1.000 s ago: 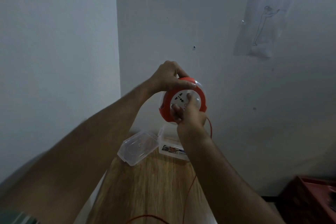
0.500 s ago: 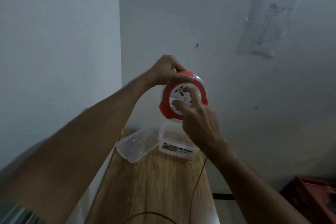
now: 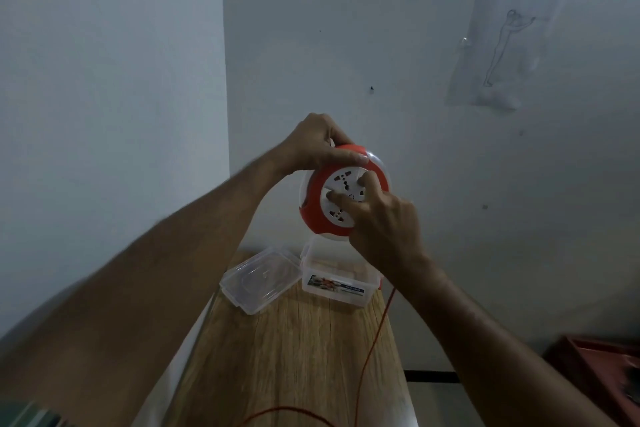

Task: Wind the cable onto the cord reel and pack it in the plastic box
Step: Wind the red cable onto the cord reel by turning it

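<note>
Red-and-white cord reel [image 3: 343, 191] is held above the plastic box [image 3: 337, 282], left hand [image 3: 317, 146] clamped on its rim to steady it while right hand [image 3: 381, 218] fingers press the socket face (apparently cranking), drawing in the cable [image 3: 372, 347] trailing below.

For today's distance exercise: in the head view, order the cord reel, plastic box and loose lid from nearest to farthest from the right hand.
1. Cord reel: touched by the right hand.
2. Plastic box: just below.
3. Lid: lower left, beside the box.
</note>
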